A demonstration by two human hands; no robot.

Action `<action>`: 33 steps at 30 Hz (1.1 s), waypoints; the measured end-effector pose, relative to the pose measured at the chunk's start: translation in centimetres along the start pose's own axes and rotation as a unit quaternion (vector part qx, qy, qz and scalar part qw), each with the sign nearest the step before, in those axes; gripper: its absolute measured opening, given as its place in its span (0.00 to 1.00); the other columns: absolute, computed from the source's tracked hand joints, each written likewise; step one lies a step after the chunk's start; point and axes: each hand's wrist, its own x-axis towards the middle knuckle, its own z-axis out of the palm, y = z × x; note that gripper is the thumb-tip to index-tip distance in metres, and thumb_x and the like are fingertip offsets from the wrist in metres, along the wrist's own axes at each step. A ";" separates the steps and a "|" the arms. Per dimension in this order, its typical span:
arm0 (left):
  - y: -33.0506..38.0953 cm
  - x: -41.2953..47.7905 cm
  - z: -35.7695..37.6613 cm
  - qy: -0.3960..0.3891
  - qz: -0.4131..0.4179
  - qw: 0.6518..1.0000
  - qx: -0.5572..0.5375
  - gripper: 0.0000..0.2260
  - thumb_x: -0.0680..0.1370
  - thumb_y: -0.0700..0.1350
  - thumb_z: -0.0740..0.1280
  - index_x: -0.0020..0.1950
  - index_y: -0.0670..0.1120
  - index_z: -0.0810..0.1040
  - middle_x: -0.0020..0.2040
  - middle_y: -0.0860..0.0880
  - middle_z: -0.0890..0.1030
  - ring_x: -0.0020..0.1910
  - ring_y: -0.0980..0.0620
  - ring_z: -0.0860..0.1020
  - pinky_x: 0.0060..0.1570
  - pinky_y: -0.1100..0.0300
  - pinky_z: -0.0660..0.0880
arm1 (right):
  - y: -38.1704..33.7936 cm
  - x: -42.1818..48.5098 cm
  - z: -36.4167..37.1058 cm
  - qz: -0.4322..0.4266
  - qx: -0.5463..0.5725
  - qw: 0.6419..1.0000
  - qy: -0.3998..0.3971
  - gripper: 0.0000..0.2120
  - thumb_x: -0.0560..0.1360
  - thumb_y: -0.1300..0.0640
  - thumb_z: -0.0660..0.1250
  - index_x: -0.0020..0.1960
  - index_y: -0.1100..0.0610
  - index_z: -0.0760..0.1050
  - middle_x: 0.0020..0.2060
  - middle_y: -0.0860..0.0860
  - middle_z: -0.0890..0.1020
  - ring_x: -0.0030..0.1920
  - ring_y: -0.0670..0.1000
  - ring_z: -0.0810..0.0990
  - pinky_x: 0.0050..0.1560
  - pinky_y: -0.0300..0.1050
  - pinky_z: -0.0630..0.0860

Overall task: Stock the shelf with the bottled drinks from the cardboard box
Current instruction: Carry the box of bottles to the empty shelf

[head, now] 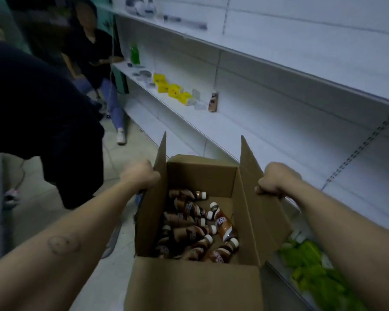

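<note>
An open cardboard box (189,286) is held in front of me, flaps up. Several brown bottled drinks (224,224) with white caps lie jumbled on its bottom. My left hand (142,176) grips the box's left side below the raised flap. My right hand (276,180) is closed on the right flap's edge. One matching brown bottle (213,101) stands upright on the white shelf (245,131) to the right of the box, beside some yellow packs.
Yellow packs (173,89) and a green bottle (134,54) sit further along the shelf. Green packages (308,263) fill the lower shelf at right. A person in dark clothes (43,108) stands close on my left; another person (94,52) stands further down the aisle.
</note>
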 end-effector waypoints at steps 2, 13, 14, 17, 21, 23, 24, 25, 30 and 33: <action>-0.2 2.1 1.7 -0.024 0.011 0.999 0.021 0.07 0.69 0.45 0.65 0.38 0.41 0.77 0.36 0.42 0.80 0.35 0.44 0.81 0.35 0.53 0.81 | 0.3 1.3 2.3 0.014 0.001 1.000 -0.011 0.12 0.69 0.53 0.73 0.31 0.57 0.77 0.28 0.51 0.81 0.24 0.51 0.80 0.29 0.38 0.72; 4.5 12.4 11.0 -0.119 0.083 0.976 0.160 0.11 0.73 0.49 0.65 0.37 0.43 0.73 0.35 0.46 0.75 0.35 0.48 0.77 0.31 0.58 0.72 | 4.4 10.5 10.8 0.108 0.074 0.983 -0.131 0.11 0.68 0.58 0.61 0.32 0.63 0.75 0.19 0.53 0.79 0.22 0.50 0.80 0.33 0.42 0.78; 5.1 13.5 11.8 -0.128 0.087 0.973 0.172 0.11 0.73 0.50 0.65 0.38 0.43 0.73 0.35 0.46 0.74 0.35 0.49 0.76 0.30 0.58 0.71 | 4.8 11.5 11.5 0.113 0.077 0.981 -0.140 0.11 0.69 0.58 0.61 0.33 0.63 0.75 0.20 0.52 0.79 0.23 0.50 0.80 0.35 0.43 0.79; 6.5 16.2 14.5 -0.159 0.100 0.961 0.204 0.10 0.73 0.50 0.65 0.39 0.45 0.71 0.35 0.48 0.74 0.34 0.51 0.74 0.31 0.58 0.71 | 6.0 14.0 13.5 0.132 0.077 0.974 -0.164 0.11 0.70 0.56 0.61 0.34 0.60 0.77 0.22 0.52 0.79 0.22 0.49 0.78 0.27 0.37 0.73; 7.3 18.1 17.3 -0.205 0.124 0.940 0.243 0.10 0.72 0.51 0.64 0.42 0.44 0.76 0.36 0.48 0.76 0.39 0.48 0.78 0.35 0.55 0.75 | 7.1 15.1 16.0 0.160 0.084 0.962 -0.206 0.10 0.70 0.55 0.62 0.43 0.61 0.76 0.38 0.55 0.81 0.34 0.52 0.79 0.27 0.39 0.73; 7.8 19.4 18.4 -0.213 0.148 0.926 0.275 0.14 0.72 0.53 0.64 0.49 0.43 0.77 0.40 0.47 0.77 0.43 0.46 0.78 0.37 0.55 0.73 | 7.6 15.3 17.2 0.168 0.105 0.957 -0.212 0.14 0.72 0.54 0.62 0.55 0.57 0.74 0.50 0.55 0.79 0.44 0.53 0.79 0.37 0.43 0.78; 8.2 20.2 19.0 -0.216 0.162 0.918 0.291 0.16 0.72 0.53 0.63 0.51 0.43 0.77 0.44 0.45 0.78 0.46 0.45 0.78 0.39 0.55 0.73 | 7.8 15.5 17.7 0.176 0.116 0.954 -0.212 0.13 0.72 0.55 0.62 0.56 0.56 0.73 0.51 0.54 0.78 0.46 0.53 0.79 0.40 0.43 0.78; 8.6 21.0 19.5 -0.223 0.176 0.909 0.304 0.16 0.72 0.53 0.63 0.53 0.43 0.77 0.47 0.44 0.79 0.48 0.44 0.79 0.41 0.55 0.73 | 8.0 15.5 18.2 0.185 0.120 0.951 -0.218 0.10 0.73 0.55 0.61 0.52 0.56 0.74 0.49 0.54 0.78 0.46 0.53 0.78 0.38 0.42 0.76; 9.9 25.1 22.3 -0.291 0.234 0.866 0.333 0.16 0.73 0.52 0.62 0.56 0.43 0.76 0.54 0.42 0.80 0.53 0.43 0.79 0.46 0.54 0.74 | 7.7 14.8 20.5 0.225 0.155 0.937 -0.217 0.15 0.77 0.51 0.59 0.60 0.56 0.75 0.51 0.55 0.80 0.45 0.54 0.79 0.38 0.45 0.75; 11.1 27.7 23.9 -0.330 0.291 0.834 0.334 0.12 0.73 0.51 0.62 0.48 0.44 0.76 0.52 0.41 0.81 0.50 0.43 0.80 0.43 0.55 0.74 | 6.2 14.5 21.3 0.306 0.194 0.908 -0.212 0.18 0.76 0.49 0.62 0.62 0.57 0.74 0.55 0.56 0.79 0.50 0.57 0.80 0.41 0.46 0.75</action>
